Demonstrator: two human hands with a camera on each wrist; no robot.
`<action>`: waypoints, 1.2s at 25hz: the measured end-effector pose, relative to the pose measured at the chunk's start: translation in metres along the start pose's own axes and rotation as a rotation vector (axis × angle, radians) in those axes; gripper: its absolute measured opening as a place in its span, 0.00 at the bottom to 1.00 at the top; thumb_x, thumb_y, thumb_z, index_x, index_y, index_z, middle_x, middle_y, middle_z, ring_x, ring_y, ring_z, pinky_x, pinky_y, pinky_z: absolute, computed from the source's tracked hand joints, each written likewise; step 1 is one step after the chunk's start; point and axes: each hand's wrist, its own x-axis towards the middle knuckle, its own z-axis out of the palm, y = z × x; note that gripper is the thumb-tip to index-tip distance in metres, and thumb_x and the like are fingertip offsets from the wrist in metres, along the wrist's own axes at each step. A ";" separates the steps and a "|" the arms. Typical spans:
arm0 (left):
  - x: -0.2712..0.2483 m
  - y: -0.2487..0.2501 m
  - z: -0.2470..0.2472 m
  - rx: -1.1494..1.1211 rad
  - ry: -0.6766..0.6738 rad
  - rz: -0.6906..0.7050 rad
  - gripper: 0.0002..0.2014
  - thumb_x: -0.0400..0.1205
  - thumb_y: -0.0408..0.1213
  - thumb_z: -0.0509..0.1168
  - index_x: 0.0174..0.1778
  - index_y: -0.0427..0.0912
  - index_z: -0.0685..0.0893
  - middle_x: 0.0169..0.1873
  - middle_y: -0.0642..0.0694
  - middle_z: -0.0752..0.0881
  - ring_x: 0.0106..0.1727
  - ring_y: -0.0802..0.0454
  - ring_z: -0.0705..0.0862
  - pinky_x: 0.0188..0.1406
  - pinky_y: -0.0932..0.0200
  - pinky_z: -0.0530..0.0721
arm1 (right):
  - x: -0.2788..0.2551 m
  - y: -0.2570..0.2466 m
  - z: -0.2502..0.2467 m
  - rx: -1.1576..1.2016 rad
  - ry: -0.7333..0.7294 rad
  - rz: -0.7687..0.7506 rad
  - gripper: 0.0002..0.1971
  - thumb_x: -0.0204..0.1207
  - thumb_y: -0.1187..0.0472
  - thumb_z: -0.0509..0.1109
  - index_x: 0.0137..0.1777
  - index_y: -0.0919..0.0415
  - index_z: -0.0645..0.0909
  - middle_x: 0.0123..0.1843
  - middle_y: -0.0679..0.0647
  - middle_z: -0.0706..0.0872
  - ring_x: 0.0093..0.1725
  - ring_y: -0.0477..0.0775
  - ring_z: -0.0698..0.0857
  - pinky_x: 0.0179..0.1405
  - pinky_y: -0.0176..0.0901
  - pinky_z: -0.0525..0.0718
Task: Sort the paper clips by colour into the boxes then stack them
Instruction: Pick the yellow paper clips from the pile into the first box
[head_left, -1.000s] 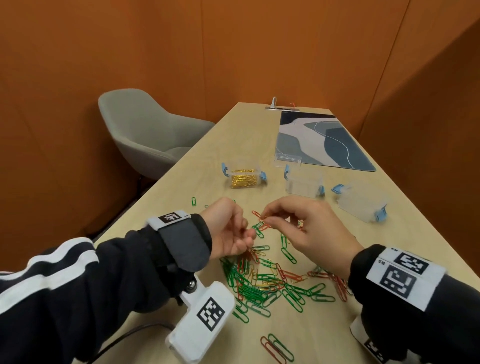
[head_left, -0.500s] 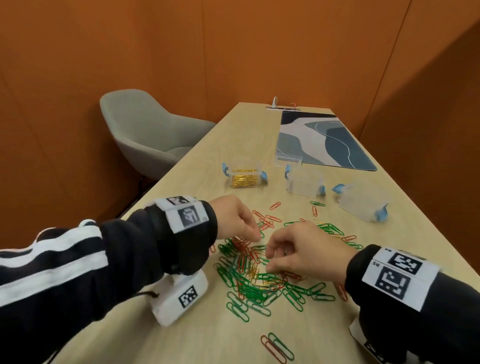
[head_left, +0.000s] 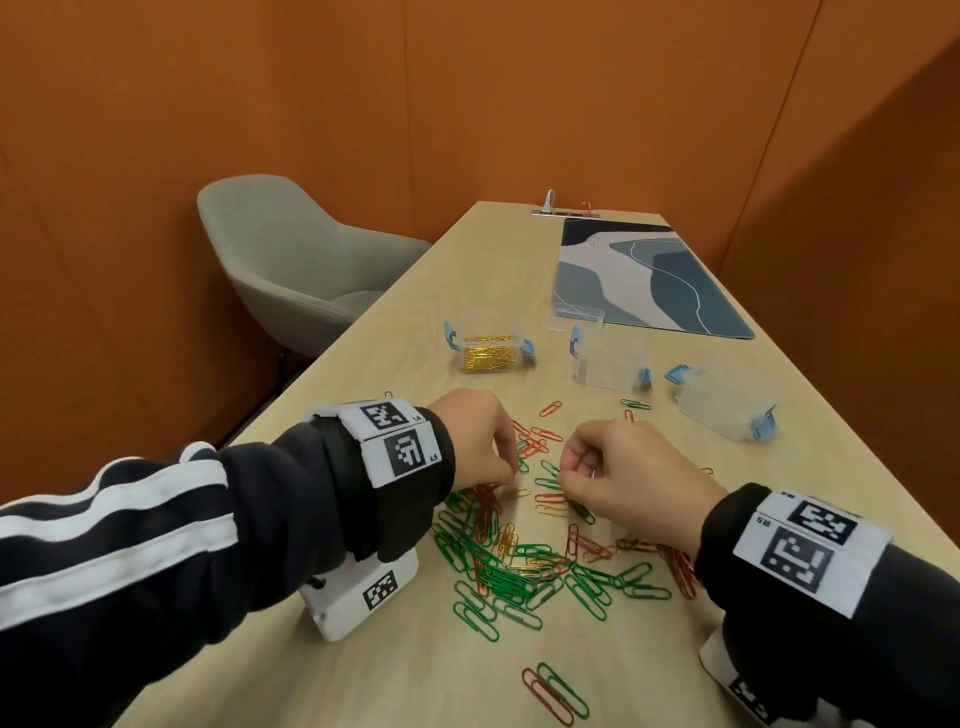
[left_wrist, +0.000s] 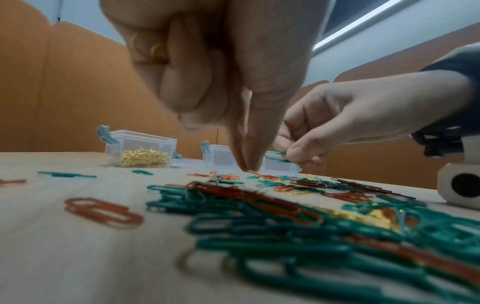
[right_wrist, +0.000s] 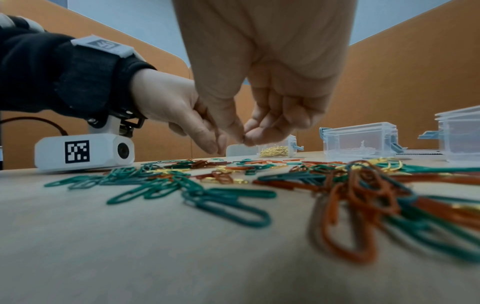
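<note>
A pile of green, red and gold paper clips (head_left: 509, 566) lies on the table in front of me. My left hand (head_left: 511, 467) hovers at the pile's far edge. In the left wrist view its curled fingers keep gold clips (left_wrist: 154, 52) in the palm, while thumb and forefinger (left_wrist: 248, 167) pinch down at the table. My right hand (head_left: 569, 467) is close beside it, pinching a green clip (left_wrist: 276, 153) just above the table. One clear box (head_left: 488, 353) holds gold clips. Two more clear boxes (head_left: 608, 366) (head_left: 724, 397) stand to its right, with no coloured clips visible in them.
A loose clear lid (head_left: 576, 318) lies behind the middle box. A blue-grey mat (head_left: 644, 280) covers the far right of the table. A grey chair (head_left: 291, 265) stands off the left edge. A red and a green clip (head_left: 556, 693) lie near me.
Both hands have come down and nearer to me, onto the far edge of the pile. The left wrist has dropped low over the table. The right hand now pinches a green clip.
</note>
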 end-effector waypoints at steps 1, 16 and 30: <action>0.000 0.001 0.000 -0.002 0.000 0.002 0.09 0.75 0.43 0.71 0.48 0.46 0.90 0.28 0.58 0.77 0.32 0.59 0.74 0.35 0.66 0.71 | 0.000 0.000 -0.001 0.007 0.038 0.009 0.04 0.74 0.62 0.66 0.44 0.56 0.82 0.36 0.47 0.83 0.35 0.43 0.79 0.36 0.30 0.77; -0.014 -0.008 -0.014 -1.384 -0.380 -0.504 0.13 0.75 0.36 0.48 0.22 0.46 0.62 0.16 0.52 0.61 0.12 0.58 0.58 0.10 0.73 0.51 | -0.004 -0.004 0.000 -0.157 -0.163 -0.007 0.03 0.73 0.56 0.72 0.43 0.51 0.87 0.42 0.47 0.88 0.44 0.48 0.85 0.49 0.42 0.85; -0.036 0.011 0.005 -0.098 -0.206 -0.158 0.14 0.66 0.48 0.78 0.44 0.48 0.91 0.43 0.53 0.89 0.49 0.55 0.84 0.46 0.61 0.82 | -0.002 -0.004 0.000 -0.160 -0.184 -0.066 0.10 0.71 0.51 0.74 0.52 0.48 0.87 0.44 0.43 0.85 0.33 0.37 0.75 0.31 0.27 0.69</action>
